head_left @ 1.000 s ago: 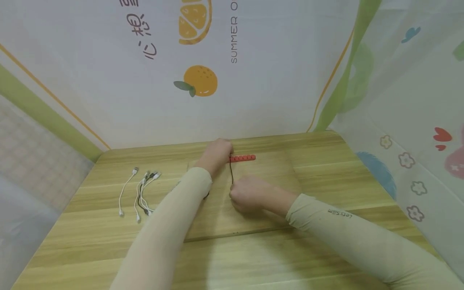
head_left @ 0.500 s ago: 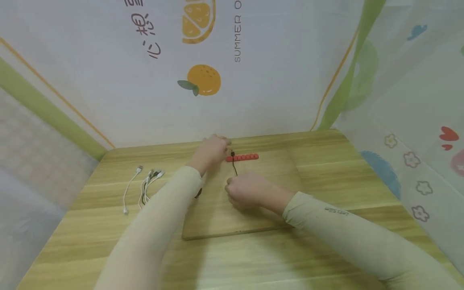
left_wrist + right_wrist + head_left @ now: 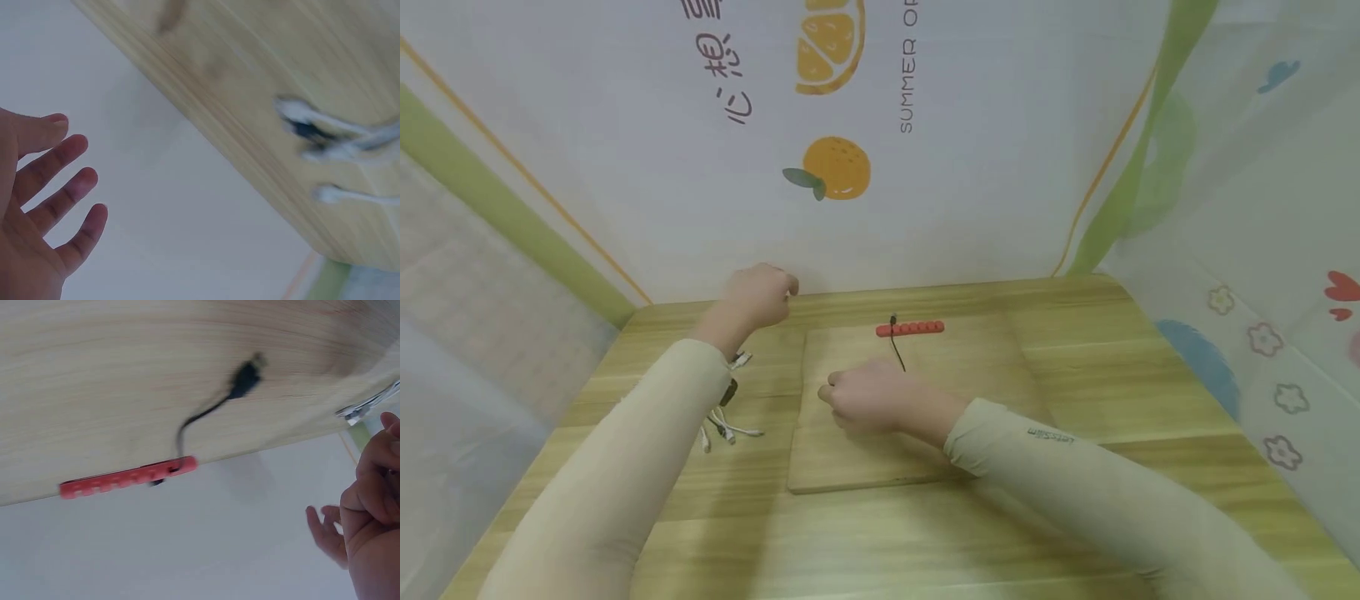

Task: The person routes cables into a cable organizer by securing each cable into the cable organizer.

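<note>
Black cable sat in the red strip as both hands stood clear

A white printed sheet (image 3: pixel 977 192) rose behind the work, marked with oranges and lettering. In front of it spread the wood-grained desk (image 3: pixel 962 554), its far edge running along the sheet's foot. Two arms in pale sleeves reached in from the near side, dark lettering on the right one. A square wooden board (image 3: pixel 977 362) lay flat on the desk, around its middle.

The right hand (image 3: pixel 872 396) was over the board, its fingers loosely bent and fairly narrow, apart from the cable in the right wrist view. The left hand (image 3: pixel 760 293) was raised at the far left, beyond the board's left side, fingers wide and slightly bent, the thumb near the forefinger.

On the desk left of the board lay a group of loose cables (image 3: pixel 365 147), mostly white with some black, partly hidden by the left arm in the head view. The red strip (image 3: pixel 917 328), notched along its length, lay at the board's far edge. The black cable (image 3: pixel 199 417) crossed it towards its left end, one small end just beyond the strip's far side. Its blurred plug (image 3: pixel 245 379) lay on the near side, over the board.
</note>
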A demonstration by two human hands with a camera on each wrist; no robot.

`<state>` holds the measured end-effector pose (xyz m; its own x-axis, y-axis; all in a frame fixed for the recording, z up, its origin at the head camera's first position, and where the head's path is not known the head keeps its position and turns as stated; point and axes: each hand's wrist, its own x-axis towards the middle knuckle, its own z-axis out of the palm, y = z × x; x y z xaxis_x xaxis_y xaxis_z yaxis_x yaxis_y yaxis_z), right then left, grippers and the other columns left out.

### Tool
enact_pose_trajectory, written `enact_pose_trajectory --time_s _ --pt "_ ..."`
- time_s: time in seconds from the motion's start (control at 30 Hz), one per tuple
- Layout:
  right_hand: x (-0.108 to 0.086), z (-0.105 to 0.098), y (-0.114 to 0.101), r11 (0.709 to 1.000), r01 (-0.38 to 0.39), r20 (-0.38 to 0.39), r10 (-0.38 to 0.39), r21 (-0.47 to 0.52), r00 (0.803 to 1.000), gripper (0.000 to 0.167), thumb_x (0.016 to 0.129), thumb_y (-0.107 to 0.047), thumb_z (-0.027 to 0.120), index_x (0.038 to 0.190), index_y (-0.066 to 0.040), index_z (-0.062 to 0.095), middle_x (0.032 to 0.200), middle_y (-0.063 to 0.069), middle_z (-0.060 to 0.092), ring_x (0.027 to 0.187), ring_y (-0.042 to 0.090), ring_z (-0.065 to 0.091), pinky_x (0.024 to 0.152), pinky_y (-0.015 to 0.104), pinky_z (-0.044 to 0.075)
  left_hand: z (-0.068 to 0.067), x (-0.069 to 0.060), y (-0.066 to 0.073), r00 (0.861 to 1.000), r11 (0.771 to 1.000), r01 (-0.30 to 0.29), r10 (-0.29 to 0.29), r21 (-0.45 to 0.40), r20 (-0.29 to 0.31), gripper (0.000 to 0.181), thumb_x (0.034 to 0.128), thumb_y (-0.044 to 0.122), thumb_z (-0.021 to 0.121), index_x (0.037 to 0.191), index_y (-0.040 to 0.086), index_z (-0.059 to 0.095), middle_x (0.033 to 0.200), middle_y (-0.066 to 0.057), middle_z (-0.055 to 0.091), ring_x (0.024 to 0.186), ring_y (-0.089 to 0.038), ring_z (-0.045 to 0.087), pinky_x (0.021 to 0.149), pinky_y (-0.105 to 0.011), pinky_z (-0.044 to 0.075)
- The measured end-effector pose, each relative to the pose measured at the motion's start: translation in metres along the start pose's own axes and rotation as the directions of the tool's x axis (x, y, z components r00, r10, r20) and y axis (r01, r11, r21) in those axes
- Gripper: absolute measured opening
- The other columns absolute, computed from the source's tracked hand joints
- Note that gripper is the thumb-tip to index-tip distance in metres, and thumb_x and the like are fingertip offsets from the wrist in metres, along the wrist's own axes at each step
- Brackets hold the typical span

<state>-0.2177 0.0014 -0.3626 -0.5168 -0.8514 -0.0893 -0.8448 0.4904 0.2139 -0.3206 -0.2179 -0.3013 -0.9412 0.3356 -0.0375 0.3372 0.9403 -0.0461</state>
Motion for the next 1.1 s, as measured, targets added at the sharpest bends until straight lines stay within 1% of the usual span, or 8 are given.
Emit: enact_pose_trajectory --time_s 0.1,0.23,0.4,0.53,0.7,0.8,0.97,1.1 --pt "0.01 -0.003 -0.008 1.0 -0.001 0.008 0.001 0.02 1.0 0.033 0.108 -0.027 0.052 0.136 -0.019 0.068 0.12 -0.004 0.074 0.079 0.007 0.06 0.048 0.026 0.042 0.002 -0.016 -0.019 1.0 1.0 0.01 -0.01 -0.013 0.03 0.04 0.0959 0.002 0.055 0.133 0.002 0.071 0.138 -0.021 0.07 0.128 -0.045 0.065 0.098 -0.063 0.058" --pt "0.023 -0.003 -0.018 1.0 0.018 -0.017 -0.018 0.002 1.0 0.028 0.108 -0.027 0.054 0.129 -0.02 0.069 0.114 -0.005 0.074 0.078 0.006 0.06 0.052 0.026 0.046 0.005 -0.037 -0.039 0.997 0.999 0.029 -0.027 -0.033 0.076 0.038 0.0946 0.0 0.058 0.131 -0.002 0.07 0.138 -0.027 0.069 0.126 -0.049 0.065 0.099 -0.064 0.057" --pt "0.039 -0.006 -0.031 1.0 0.024 -0.045 -0.024 -0.007 0.999 0.028 0.108 -0.03 0.055 0.131 -0.022 0.069 0.113 -0.007 0.071 0.092 0.008 0.069 0.068 0.028 0.059 0.015 -0.055 -0.06 0.993 0.997 0.065 -0.06 -0.046 0.104 0.039 0.0916 -0.005 0.058 0.128 -0.003 0.072 0.134 -0.029 0.07 0.122 -0.052 0.066 0.095 -0.063 0.058" --pt "0.051 -0.007 -0.043 0.999 0.023 -0.044 -0.023 -0.023 0.999 0.029 0.108 -0.031 0.055 0.133 -0.024 0.068 0.118 -0.008 0.071 0.105 0.01 0.071 0.084 0.029 0.062 0.028 -0.064 -0.072 0.992 0.998 0.045 -0.04 -0.042 0.121 0.036 0.09 -0.005 0.06 0.123 -0.003 0.074 0.126 -0.028 0.073 0.113 -0.047 0.071 0.09 -0.06 0.06" --pt "0.06 -0.004 -0.056 0.998 0.041 -0.043 -0.043 -0.038 0.998 0.029 0.108 -0.03 0.055 0.133 -0.026 0.069 0.121 -0.01 0.071 0.11 0.009 0.07 0.094 0.025 0.059 0.041 -0.072 -0.078 0.978 0.994 0.049 -0.027 -0.101 0.207 0.033 0.0933 -0.002 0.063 0.125 -0.004 0.072 0.127 -0.029 0.072 0.103 -0.036 0.071 0.086 -0.054 0.06" --pt "0.064 -0.002 -0.062 0.998 0.041 -0.044 -0.042 -0.038 0.998 0.03 0.108 -0.027 0.053 0.133 -0.026 0.07 0.12 -0.01 0.071 0.11 0.008 0.068 0.092 0.024 0.059 0.05 -0.074 -0.078 0.973 0.992 0.055 -0.029 -0.109 0.23 0.035 0.0953 0.001 0.064 0.129 -0.003 0.07 0.13 -0.029 0.071 0.103 -0.033 0.07 0.086 -0.053 0.06" --pt "0.072 0.002 -0.07 1.0 0.017 -0.028 -0.018 -0.012 0.999 0.029 0.109 -0.023 0.05 0.128 -0.028 0.072 0.116 -0.01 0.069 0.103 0.007 0.067 0.083 0.026 0.06 0.063 -0.076 -0.079 0.978 0.993 0.073 -0.053 -0.09 0.204 0.042 0.0952 0.007 0.067 0.137 0.003 0.068 0.135 -0.025 0.07 0.109 -0.034 0.069 0.09 -0.058 0.058" --pt "0.078 0.002 -0.075 1.0 0.008 -0.018 -0.009 -0.028 1.0 0.025 0.109 -0.022 0.053 0.121 -0.03 0.073 0.113 -0.011 0.068 0.097 0.007 0.066 0.077 0.027 0.061 0.068 -0.077 -0.076 0.983 0.992 0.065 -0.045 -0.106 0.179 0.045 0.0978 0.01 0.067 0.142 0.005 0.064 0.141 -0.027 0.066 0.123 -0.045 0.067 0.1 -0.064 0.055"
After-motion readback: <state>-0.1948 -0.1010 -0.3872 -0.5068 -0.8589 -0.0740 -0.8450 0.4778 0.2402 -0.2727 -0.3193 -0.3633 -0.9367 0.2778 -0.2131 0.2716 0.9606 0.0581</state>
